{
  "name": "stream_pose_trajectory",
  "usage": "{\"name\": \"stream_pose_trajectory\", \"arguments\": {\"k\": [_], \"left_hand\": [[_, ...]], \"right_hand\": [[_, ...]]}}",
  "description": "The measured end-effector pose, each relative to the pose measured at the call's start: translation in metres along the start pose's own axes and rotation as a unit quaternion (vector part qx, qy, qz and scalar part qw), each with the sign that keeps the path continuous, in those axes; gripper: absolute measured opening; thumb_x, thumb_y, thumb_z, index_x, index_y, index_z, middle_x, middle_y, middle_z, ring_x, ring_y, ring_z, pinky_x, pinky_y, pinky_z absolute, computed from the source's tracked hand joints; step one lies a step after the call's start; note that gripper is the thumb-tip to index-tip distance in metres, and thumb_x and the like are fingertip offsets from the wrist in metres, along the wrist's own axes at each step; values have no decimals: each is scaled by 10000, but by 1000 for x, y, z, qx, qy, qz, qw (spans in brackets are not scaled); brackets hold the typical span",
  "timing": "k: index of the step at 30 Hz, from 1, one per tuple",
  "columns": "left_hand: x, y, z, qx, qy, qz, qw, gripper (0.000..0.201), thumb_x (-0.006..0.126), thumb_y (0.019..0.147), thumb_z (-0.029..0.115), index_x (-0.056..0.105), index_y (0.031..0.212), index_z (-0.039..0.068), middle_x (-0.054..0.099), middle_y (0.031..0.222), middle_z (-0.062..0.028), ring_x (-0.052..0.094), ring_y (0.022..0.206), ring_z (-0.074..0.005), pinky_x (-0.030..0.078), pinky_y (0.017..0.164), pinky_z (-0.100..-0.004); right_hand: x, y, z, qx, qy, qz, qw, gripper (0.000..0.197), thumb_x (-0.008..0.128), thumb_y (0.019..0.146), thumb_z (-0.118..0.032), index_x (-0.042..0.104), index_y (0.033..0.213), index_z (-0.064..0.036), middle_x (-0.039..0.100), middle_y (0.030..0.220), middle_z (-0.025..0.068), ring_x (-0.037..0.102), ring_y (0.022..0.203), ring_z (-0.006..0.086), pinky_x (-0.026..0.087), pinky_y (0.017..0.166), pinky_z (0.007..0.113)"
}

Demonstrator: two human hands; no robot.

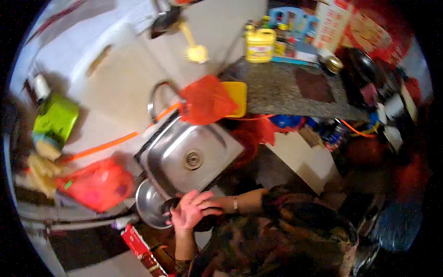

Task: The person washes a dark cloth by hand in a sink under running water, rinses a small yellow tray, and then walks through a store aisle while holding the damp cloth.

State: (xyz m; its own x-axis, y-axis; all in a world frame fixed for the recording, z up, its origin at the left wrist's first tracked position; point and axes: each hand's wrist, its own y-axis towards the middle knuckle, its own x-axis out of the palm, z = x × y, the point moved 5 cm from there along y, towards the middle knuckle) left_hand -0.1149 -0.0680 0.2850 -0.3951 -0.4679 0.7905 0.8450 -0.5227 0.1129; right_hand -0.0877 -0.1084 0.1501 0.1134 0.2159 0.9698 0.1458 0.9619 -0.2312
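Note:
My left hand (185, 215) comes up from the lower edge, just in front of the stainless steel sink (175, 161). Its fingers are spread and reach across toward my right hand (213, 204), which comes in from the right with a thin band at the wrist. The two hands overlap, so the right hand's fingers are mostly hidden. Beside the left hand shows a dark rounded thing (170, 206) that I cannot make out; whether either hand touches it is unclear. Left of the hands is a shiny metal bowl (148, 203), partly under the sink's rim.
A curved metal tap (153, 99) stands behind the sink, beside a red plastic bag (207, 101) and a yellow tray (240, 98). Another red bag (104, 182) hangs at left. A yellow jug (260, 45) stands on the stone counter (277, 87). A red box (140, 249) lies below.

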Motion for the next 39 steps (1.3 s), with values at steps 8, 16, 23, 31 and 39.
{"name": "stream_pose_trajectory", "arguments": {"k": [8,16,23,31,39], "left_hand": [[-37,-48,-22,50,-94,-24,994,891,350,854,674,170,1438,27,354,1353,-321,436,1184,-489,435,886,-564],[-41,-65,-12,431,-204,462,748,582,458,886,561,460,1289,142,569,1170,-37,534,1042,-224,403,965,-452],[-23,-141,-43,516,-254,465,673,420,455,916,473,593,1128,138,623,1094,-16,566,1017,-184,441,926,-332],[43,-347,-70,677,-83,321,657,380,384,947,370,484,1149,65,533,1109,-114,529,958,-259,413,864,-378],[78,-506,-114,674,-112,200,702,372,379,952,389,470,680,152,469,558,-68,455,435,-238,393,393,-320]], "right_hand": [[50,-17,6,67,-45,-151,985,457,396,938,-335,465,1256,-15,636,997,102,623,795,197,528,675,375],[163,14,-4,-220,-760,-174,586,510,501,864,-342,479,1230,13,476,1296,171,422,1214,344,295,1027,492],[173,46,108,-201,-838,-381,336,581,630,783,-326,477,1242,-3,483,1277,192,376,1246,371,117,1072,551],[201,71,281,259,-545,-424,676,521,625,816,-112,428,1263,68,558,1183,209,555,1094,345,408,970,467],[111,107,515,799,-124,-337,482,681,469,904,-401,272,1389,34,407,1317,325,386,1215,512,255,1031,584]]}}
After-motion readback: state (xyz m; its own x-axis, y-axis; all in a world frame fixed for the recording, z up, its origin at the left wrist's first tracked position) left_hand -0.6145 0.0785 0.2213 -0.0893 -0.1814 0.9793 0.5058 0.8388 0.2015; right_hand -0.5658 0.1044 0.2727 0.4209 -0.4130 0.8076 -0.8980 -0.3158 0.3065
